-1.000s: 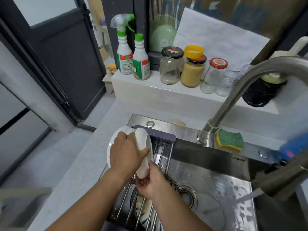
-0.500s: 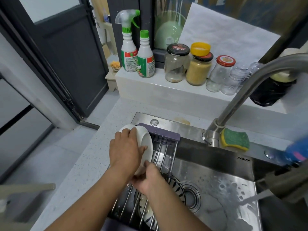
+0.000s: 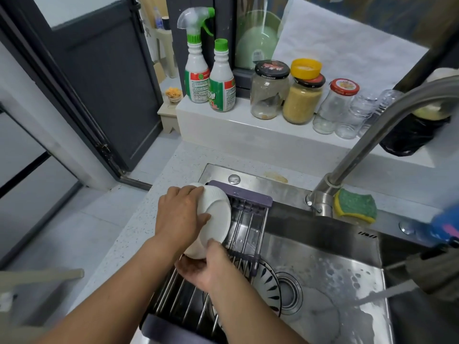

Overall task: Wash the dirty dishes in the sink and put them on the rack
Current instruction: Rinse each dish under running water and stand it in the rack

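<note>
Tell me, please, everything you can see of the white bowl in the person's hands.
The white bowl looks like glazed ceramic, with fine ribs round its outer wall and a smooth round base. It is tipped on its side, base facing right, above the far left corner of the rack. The left hand holds its top, thumb on the base; the right hand grips its lower edge.

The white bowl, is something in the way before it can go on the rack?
Nothing visible is. The left hand and right hand hold the bowl right over the rack, whose bars beside it are bare. The patterned plate lies under the bars, down in the sink.
</note>
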